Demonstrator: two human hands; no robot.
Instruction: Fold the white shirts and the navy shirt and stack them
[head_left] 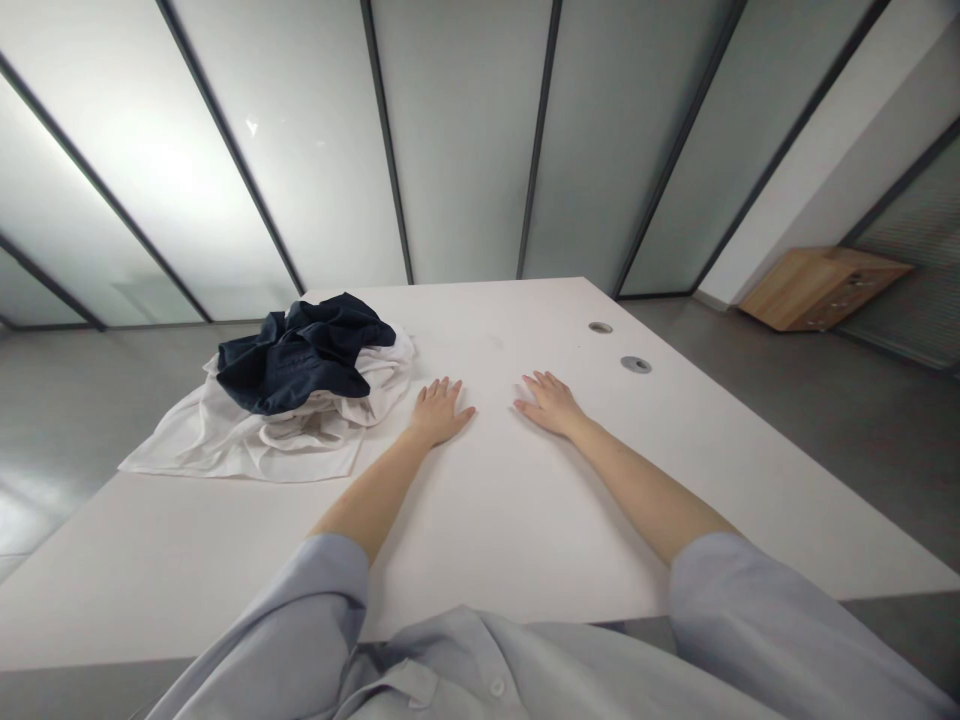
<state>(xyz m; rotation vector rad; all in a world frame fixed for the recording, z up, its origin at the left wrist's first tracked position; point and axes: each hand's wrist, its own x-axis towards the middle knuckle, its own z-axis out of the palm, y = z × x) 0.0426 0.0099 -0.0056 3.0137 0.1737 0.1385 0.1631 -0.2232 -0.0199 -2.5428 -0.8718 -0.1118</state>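
Observation:
My left hand point(440, 410) lies palm down on the white table point(510, 540), fingers spread, with nothing in it. Likewise flat on the tabletop, my right hand point(551, 402) has its fingers stretched out, a short gap from the left one. Just left of my left hand is a rumpled heap of cloth, apart from the fingers. Dark navy fabric point(300, 355) is bunched on top of it. Beneath spreads white cloth point(247, 445), partly hanging over the table's left edge. Folds hide what kind of garments these are.
Two round cable grommets, one open point(600, 328) and one grey-capped point(636, 365), are set in the table at the right. Frosted glass panels point(457, 140) stand behind the far edge. A wooden cabinet point(817, 288) is on the floor at far right.

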